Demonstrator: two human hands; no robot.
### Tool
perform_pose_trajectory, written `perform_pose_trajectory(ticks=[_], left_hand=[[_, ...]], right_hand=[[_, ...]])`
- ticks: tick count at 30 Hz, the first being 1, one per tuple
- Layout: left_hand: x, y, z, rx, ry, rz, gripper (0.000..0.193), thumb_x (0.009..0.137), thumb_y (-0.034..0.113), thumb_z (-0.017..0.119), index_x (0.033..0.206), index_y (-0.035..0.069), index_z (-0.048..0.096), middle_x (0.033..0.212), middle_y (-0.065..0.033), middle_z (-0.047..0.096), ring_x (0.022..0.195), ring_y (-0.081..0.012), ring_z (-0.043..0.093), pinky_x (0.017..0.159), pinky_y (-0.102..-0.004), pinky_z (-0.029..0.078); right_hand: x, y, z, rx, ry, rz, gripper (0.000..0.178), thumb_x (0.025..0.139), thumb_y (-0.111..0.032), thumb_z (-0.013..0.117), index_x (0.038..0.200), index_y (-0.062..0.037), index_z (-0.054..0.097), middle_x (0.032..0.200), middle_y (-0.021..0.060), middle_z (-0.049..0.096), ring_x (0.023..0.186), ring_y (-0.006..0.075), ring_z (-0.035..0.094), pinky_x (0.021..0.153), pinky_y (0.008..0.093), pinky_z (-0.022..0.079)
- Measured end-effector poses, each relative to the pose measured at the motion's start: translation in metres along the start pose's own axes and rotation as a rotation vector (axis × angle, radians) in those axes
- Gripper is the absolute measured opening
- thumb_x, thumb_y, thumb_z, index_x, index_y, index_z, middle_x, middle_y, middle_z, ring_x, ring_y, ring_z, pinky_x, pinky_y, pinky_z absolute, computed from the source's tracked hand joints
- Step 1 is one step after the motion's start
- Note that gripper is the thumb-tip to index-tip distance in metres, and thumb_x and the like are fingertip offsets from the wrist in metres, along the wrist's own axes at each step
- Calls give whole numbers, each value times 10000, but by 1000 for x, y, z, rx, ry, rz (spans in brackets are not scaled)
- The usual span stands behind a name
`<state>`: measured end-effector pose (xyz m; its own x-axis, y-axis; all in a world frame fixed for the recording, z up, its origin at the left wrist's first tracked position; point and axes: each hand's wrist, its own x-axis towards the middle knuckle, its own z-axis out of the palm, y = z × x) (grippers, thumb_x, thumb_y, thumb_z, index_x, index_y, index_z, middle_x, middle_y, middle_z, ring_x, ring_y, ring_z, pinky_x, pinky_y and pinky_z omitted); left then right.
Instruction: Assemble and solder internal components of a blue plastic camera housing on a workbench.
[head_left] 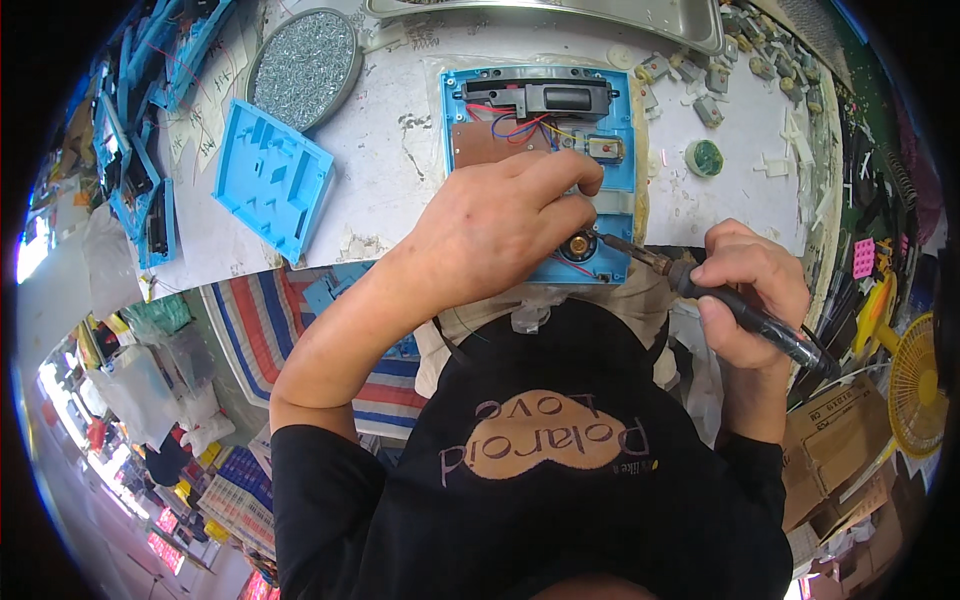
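Around your work on the bench [400,205], a round bowl [358,62] of small metal pieces [303,68] stood at the far left, with 1 blue panel [268,182] lying near it and a heap of blue casings [140,150] beyond, to the left. A metal tray [560,10] lay along the far side, small grey parts [712,82] were scattered to the far right, and a round green container [705,158] sat nearer you. The wired blue casing [617,178] lay open in front of you, its middle blocked from view by your left hand [510,220].

That hand reached in palm down from the left, its fingers bent and drawn together over the casing; you could not tell whether they pinched anything. Your right hand [765,270] was clamped around the soldering iron [690,282], which slanted leftward, its tip at the round black part [578,247].
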<state>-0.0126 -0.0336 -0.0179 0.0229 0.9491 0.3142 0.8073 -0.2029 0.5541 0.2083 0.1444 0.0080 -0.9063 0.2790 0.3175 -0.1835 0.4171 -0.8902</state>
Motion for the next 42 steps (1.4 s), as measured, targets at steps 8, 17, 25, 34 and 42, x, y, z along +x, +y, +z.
perform_pose_trajectory(ticks=[8,17,25,34,42], left_hand=[[0,0,0,6,-6,0,271,741,58,780,980,91,658,1095,-57,629,886,-271,674,693,-365,566],[-1,-1,-3,-4,-10,11,246,756,54,771,973,83,658,1102,-67,633,902,-281,671,721,-373,564],[2,10,-10,-18,-23,-48,248,786,45,763,1015,69,672,1121,-130,629,890,-295,674,737,-393,559],[-2,4,-7,-7,1,-35,197,765,30,773,937,60,682,1084,-128,634,847,-288,673,719,-381,554],[-32,4,-12,-147,233,-144,300,753,-14,747,1041,53,694,1163,-133,612,882,-280,681,750,-373,565]], right_hand=[[3,-1,-1,-4,-30,8,251,676,-44,707,924,-15,684,610,29,525,555,196,493,518,307,373],[-46,-18,-57,48,250,132,272,798,-118,696,996,54,621,821,108,579,740,198,519,769,370,441],[-132,-39,-182,89,1017,107,193,948,-99,622,1107,9,601,781,28,566,591,58,429,840,333,537],[-118,10,-277,-273,1342,289,106,950,-148,696,1014,-64,681,822,4,622,688,106,555,685,235,483],[-121,71,-290,519,1108,533,349,994,-195,697,1283,-15,622,1035,85,670,797,128,587,802,301,522]])
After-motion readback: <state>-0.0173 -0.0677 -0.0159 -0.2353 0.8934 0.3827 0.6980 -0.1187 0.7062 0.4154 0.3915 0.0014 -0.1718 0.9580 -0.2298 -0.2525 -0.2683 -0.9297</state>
